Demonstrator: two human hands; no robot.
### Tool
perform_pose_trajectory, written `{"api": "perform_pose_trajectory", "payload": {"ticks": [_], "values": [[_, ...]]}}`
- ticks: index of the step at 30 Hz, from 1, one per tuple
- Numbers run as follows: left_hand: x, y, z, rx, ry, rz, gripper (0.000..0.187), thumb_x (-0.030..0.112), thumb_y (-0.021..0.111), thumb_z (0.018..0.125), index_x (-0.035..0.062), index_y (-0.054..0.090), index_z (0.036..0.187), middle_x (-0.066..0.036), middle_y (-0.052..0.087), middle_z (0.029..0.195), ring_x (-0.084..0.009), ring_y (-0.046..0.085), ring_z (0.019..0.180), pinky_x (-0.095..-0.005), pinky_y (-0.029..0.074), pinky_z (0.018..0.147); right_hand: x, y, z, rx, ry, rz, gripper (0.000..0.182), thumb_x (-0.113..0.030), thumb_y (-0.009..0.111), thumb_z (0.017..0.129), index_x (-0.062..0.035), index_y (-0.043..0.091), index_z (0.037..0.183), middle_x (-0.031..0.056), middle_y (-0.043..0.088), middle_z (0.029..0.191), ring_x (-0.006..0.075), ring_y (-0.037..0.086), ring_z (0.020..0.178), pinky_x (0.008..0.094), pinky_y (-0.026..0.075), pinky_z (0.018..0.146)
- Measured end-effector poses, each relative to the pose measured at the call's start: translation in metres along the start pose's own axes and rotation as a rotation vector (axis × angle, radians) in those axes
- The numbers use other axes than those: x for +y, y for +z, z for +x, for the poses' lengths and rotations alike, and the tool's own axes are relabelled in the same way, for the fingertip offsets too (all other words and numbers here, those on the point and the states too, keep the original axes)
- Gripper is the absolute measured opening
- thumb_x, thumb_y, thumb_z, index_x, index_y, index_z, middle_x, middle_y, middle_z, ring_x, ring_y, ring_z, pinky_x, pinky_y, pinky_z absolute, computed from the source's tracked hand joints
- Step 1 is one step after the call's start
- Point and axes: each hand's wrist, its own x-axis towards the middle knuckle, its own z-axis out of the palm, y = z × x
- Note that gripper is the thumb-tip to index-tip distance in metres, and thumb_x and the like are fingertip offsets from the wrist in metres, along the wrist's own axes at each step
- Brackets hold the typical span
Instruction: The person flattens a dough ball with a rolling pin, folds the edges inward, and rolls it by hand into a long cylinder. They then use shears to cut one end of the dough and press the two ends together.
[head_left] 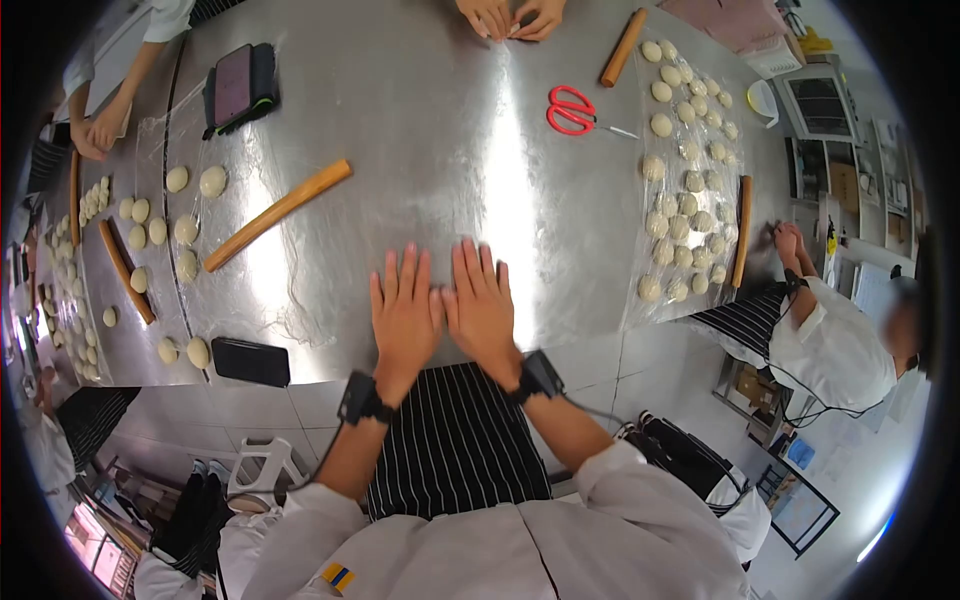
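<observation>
My left hand [405,308] lies flat on the steel table [420,150] near its front edge, palm down with fingers stretched forward. Beside it my right hand [481,305] rests the same way, the two thumbs nearly touching. Neither hand holds anything. Forward and left of my left hand is a wooden rolling pin [278,216], lying slantwise. A black phone [251,361] sits at the table edge to the left. Red-handled scissors [572,112] lie farther off, ahead and to the right.
Dough balls [683,228] cover plastic film at the right, between two more rolling pins [742,232] [623,47]. More dough balls [186,229] lie at the left. A tablet in a case [236,88] is at the far left. Other people's hands [510,18] [100,130] rest at the far side and left.
</observation>
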Motion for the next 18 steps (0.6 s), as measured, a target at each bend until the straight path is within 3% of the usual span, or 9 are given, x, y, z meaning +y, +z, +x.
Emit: {"api": "perform_pose_trajectory", "payload": {"ticks": [3,8,11,15,18], "values": [[0.004,0.004,0.005,-0.015,-0.03,0.016,0.057,0.028,0.049,0.108,0.0066,0.051,0.161,-0.02,0.041,0.172,-0.0452,0.033,0.16,-0.0646,0.023,0.129,-0.001,0.01,-0.027,-0.06,0.07,0.028,0.068,-0.033,0.05,0.11,0.0035,0.038,0.166,0.0246,0.036,0.173,0.0439,0.029,0.163,0.0645,0.019,0.131],[-0.016,-0.008,0.126,0.115,0.016,0.056,0.058,0.029,0.048,0.108,0.0069,0.05,0.162,-0.018,0.04,0.173,-0.0434,0.034,0.16,-0.0623,0.024,0.129,0.017,-0.005,0.107,0.138,0.071,-0.022,0.067,-0.032,0.051,0.109,0.0025,0.039,0.165,0.0257,0.036,0.173,0.0444,0.03,0.162,0.0656,0.02,0.13],[-0.012,-0.001,0.111,0.087,0.037,0.044,0.058,0.029,0.048,0.108,0.0082,0.049,0.163,-0.017,0.04,0.173,-0.0418,0.033,0.161,-0.0607,0.023,0.13,0.018,-0.01,0.111,0.206,-0.006,-0.051,0.067,-0.033,0.052,0.109,0.0008,0.04,0.166,0.0259,0.035,0.173,0.0449,0.03,0.161,0.0655,0.021,0.13],[0.005,0.002,-0.001,-0.071,-0.014,-0.003,0.059,0.029,0.046,0.11,0.0095,0.047,0.165,-0.017,0.04,0.174,-0.0417,0.031,0.163,-0.0645,0.021,0.13,0.009,0.002,-0.009,0.0,0.072,0.018,0.066,-0.032,0.053,0.108,-0.0024,0.041,0.166,0.0261,0.032,0.175,0.0461,0.029,0.162,0.0661,0.02,0.13],[0.005,0.005,0.009,0.035,0.014,0.062,0.055,0.032,0.047,0.111,0.0109,0.052,0.162,-0.015,0.04,0.174,-0.0397,0.033,0.161,-0.063,0.022,0.13,0.007,0.008,-0.013,0.074,0.084,-0.031,0.066,-0.032,0.054,0.108,-0.0013,0.042,0.165,0.0272,0.033,0.174,0.0473,0.029,0.162,0.0671,0.02,0.129]]}}
